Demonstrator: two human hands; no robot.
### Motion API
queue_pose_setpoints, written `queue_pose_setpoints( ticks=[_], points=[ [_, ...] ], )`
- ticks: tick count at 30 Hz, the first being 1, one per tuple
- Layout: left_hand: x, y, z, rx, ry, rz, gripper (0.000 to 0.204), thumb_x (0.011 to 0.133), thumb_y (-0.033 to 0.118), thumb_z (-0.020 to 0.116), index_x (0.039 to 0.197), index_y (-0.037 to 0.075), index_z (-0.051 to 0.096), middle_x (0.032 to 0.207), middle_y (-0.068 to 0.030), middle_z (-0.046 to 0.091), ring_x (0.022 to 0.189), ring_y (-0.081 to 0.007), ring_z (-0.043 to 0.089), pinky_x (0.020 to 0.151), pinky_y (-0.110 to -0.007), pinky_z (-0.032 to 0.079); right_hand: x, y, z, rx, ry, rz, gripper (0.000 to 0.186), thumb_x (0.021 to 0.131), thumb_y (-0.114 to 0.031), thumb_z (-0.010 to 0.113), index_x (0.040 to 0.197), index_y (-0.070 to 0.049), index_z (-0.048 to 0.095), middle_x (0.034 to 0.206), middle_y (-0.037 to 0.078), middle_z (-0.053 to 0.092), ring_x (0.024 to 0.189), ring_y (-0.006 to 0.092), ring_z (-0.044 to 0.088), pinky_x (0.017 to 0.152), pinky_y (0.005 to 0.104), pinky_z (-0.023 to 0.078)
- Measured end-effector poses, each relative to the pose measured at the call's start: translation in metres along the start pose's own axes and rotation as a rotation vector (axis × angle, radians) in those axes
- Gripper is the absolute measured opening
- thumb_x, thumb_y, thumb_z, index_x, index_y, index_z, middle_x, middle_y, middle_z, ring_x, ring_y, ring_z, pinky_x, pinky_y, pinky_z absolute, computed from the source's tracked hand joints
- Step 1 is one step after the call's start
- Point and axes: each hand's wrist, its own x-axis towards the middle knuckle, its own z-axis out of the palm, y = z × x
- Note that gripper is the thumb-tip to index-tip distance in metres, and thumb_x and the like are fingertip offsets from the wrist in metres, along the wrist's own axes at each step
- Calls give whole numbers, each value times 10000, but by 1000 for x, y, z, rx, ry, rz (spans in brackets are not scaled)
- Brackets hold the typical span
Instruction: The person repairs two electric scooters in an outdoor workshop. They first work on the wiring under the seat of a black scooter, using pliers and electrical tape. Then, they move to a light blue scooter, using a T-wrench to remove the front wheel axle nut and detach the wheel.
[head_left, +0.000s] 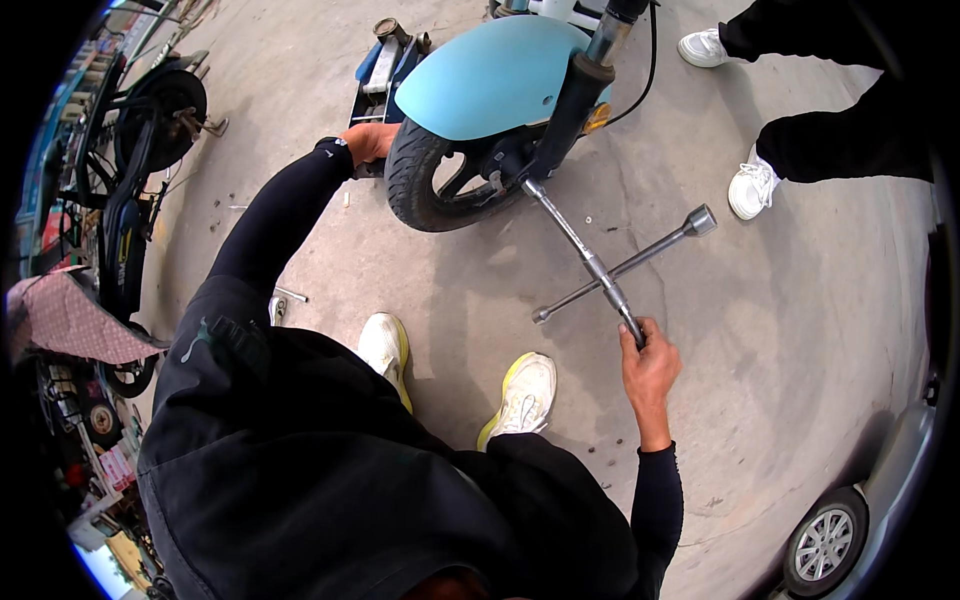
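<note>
Right hand (648, 362) is gripping one arm of the cross wrench (600, 270), socket sitting on the front wheel (440, 185) axle. Left hand (368, 142) is bracing the tyre (fingers hidden). Best keeping the wrench square while turning.

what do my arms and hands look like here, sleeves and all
Both arms wear snug black long sleeves that reach the wrists. The left sleeve has a small pale mark near its cuff; the right sleeve looks plain. The left hand and right hand are bare: no gloves, and no rings or watch that show.
</note>
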Motion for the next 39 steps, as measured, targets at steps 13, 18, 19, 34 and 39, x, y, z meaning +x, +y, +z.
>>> queue_pose_setpoints(
  ticks=[13,18,19,34,39],
  points=[
    [6,-38,-12,-173,13,14,353,872,107,743,1194,-3,646,1097,-121,696,953,-171,668,887,-312,546,-149,133,8,-185,-7,414,247,878,-293,712,929,-52,704,591,122,589,529,284,591,519,402,442],
    [3,-17,-14,-134,148,-217,471,914,161,684,1325,10,508,1297,-102,559,1140,-201,560,972,-314,472,-174,155,21,-341,-228,419,265,880,-270,676,1031,-59,730,827,191,712,772,360,700,703,447,549],
    [0,-30,-16,-177,210,-323,530,927,154,661,1393,26,443,1391,-91,494,1213,-198,509,1009,-308,442,-150,142,11,-275,-218,289,290,883,-254,655,1074,-47,725,893,204,716,834,366,703,762,457,554],
    [14,-6,8,108,24,-143,538,985,273,430,1459,34,338,1461,-84,392,1266,-170,451,1044,-301,367,123,-157,150,1117,-193,685,575,998,-578,428,1040,-18,550,831,85,623,629,184,623,539,324,492],
    [16,-13,1,128,-6,-95,473,941,249,507,1351,26,424,1294,-70,466,1126,-156,490,933,-299,405,129,-167,182,1333,120,621,431,1017,-442,496,891,-35,562,722,41,572,557,158,591,469,274,459]
  ],
)
